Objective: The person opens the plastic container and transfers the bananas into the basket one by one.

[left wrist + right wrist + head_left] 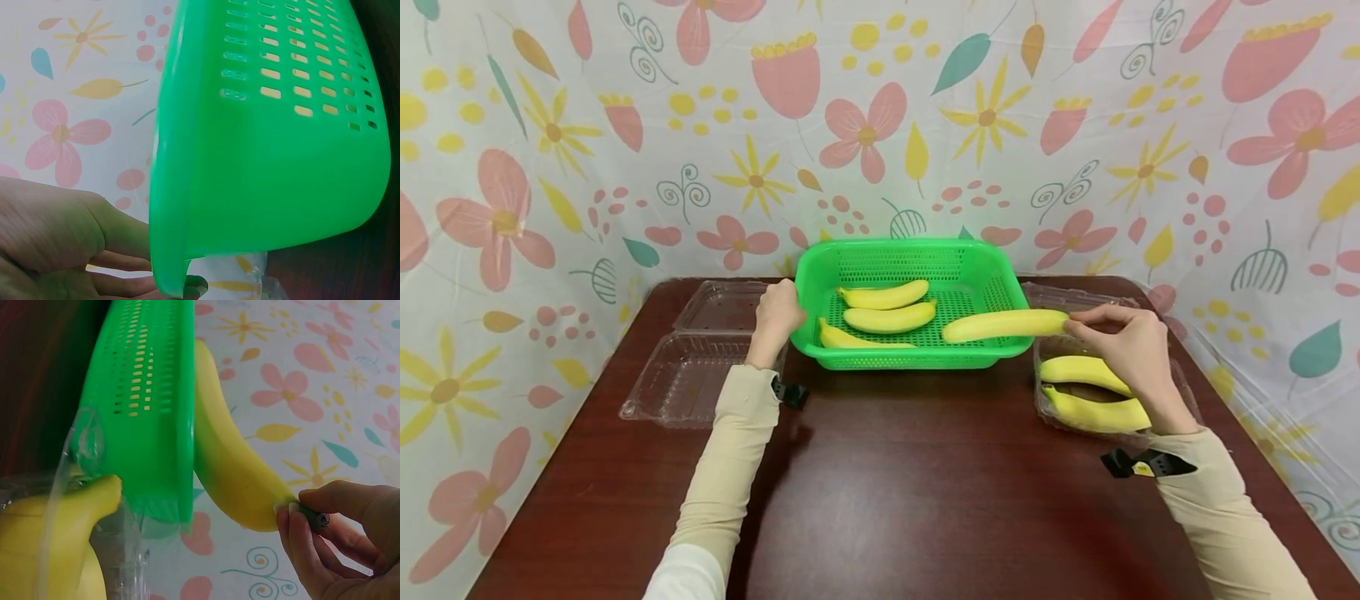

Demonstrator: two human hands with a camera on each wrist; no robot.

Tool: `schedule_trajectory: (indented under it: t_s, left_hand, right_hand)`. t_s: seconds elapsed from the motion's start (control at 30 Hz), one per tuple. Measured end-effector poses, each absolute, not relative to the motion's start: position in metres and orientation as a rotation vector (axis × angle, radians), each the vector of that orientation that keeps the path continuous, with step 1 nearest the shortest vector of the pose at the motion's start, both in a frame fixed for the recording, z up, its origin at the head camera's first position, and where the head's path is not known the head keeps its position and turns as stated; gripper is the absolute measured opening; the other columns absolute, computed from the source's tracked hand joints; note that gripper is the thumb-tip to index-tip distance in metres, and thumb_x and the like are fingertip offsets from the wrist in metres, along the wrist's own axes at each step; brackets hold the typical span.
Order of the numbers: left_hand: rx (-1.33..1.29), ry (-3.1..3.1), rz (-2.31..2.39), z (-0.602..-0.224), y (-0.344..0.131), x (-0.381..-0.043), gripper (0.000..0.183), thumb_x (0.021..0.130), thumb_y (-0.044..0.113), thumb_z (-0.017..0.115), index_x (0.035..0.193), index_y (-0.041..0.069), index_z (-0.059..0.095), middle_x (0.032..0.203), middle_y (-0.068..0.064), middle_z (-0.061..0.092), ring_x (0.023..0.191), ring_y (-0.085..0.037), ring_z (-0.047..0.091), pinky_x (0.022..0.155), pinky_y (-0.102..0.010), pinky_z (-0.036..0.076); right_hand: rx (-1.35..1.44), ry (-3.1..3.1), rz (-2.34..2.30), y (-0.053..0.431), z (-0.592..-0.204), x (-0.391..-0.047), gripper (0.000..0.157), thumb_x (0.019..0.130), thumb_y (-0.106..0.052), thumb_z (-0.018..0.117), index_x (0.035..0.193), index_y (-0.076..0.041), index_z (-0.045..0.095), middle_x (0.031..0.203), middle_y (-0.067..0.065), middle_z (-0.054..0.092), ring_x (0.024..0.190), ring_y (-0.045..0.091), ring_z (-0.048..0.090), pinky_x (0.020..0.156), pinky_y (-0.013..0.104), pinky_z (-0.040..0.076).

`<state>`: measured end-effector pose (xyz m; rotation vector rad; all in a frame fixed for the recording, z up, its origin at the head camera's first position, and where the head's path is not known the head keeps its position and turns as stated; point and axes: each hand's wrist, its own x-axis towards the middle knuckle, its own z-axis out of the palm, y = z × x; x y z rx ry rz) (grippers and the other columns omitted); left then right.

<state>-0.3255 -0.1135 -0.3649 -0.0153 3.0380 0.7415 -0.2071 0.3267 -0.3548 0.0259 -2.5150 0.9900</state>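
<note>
Dark reddish-brown table (910,500), faint sheen, under both hands; white curtain (865,192) with pink, yellow and teal floral print beyond the fingers. Left hand (778,312) grips the near end of a green basket (895,359): perforated plastic, rounded corners. Right hand (1126,348) pinches one banana (1007,326) by its tip; smooth, gently curved, reaching leftward from the fingertips over the basket rim. Three bananas (889,318) lie between the hands, in the basket. Clear thin-walled box (1097,432) with two bananas below right fingers.
</note>
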Motion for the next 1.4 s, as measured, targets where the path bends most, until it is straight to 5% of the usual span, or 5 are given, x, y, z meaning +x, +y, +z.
schedule_trajectory:
  t_s: [0.57,0.73,0.9,1.23,1.4]
  left_hand:
    - [-0.009,3.059,0.735,-0.365,-0.111,-0.323,0.008,0.087,0.001,0.056,0.079,0.002,0.054,0.078,-0.016,0.056,0.071,-0.031,0.056,0.056,-0.037,0.043]
    - [-0.002,3.065,0.734,-0.364,-0.11,-0.32,0.013,0.088,0.0,0.054,0.076,0.004,0.05,0.074,-0.014,0.053,0.067,-0.029,0.053,0.054,-0.035,0.041]
    - [0.011,3.065,0.733,-0.364,-0.11,-0.32,0.01,0.088,-0.001,0.054,0.078,0.003,0.052,0.075,-0.015,0.053,0.066,-0.029,0.054,0.052,-0.034,0.039]
    - [0.014,3.082,0.721,-0.365,-0.111,-0.323,0.007,0.087,0.002,0.059,0.091,-0.004,0.06,0.089,-0.024,0.063,0.081,-0.04,0.064,0.062,-0.043,0.051]
    - [0.022,3.078,0.723,-0.366,-0.111,-0.323,0.006,0.087,0.002,0.059,0.089,-0.003,0.06,0.087,-0.023,0.062,0.078,-0.038,0.064,0.058,-0.04,0.048]
  right_hand:
    - [0.102,-2.569,0.984,0.318,-0.363,-0.211,0.023,0.085,-0.035,0.074,0.098,-0.016,0.078,0.077,-0.041,0.059,0.035,0.008,0.02,0.036,0.028,0.022]
    - [0.148,-2.65,0.981,0.317,-0.363,-0.212,0.027,0.089,-0.034,0.069,0.106,-0.015,0.076,0.092,-0.009,0.074,0.038,0.005,0.022,0.038,0.028,0.025]
    - [0.15,-2.695,1.015,0.321,-0.359,-0.209,0.028,0.096,-0.03,0.059,0.112,-0.011,0.072,0.107,0.018,0.071,0.058,-0.011,0.049,0.047,0.021,0.039]
    - [0.098,-2.723,1.11,0.339,-0.36,-0.209,0.031,0.099,-0.028,0.054,0.116,-0.007,0.069,0.09,-0.019,0.069,0.079,-0.011,0.058,0.065,0.016,0.049]
    - [0.105,-2.723,1.145,0.343,-0.359,-0.206,0.034,0.1,-0.028,0.053,0.117,-0.003,0.068,0.088,-0.018,0.069,0.079,-0.011,0.06,0.067,0.014,0.05]
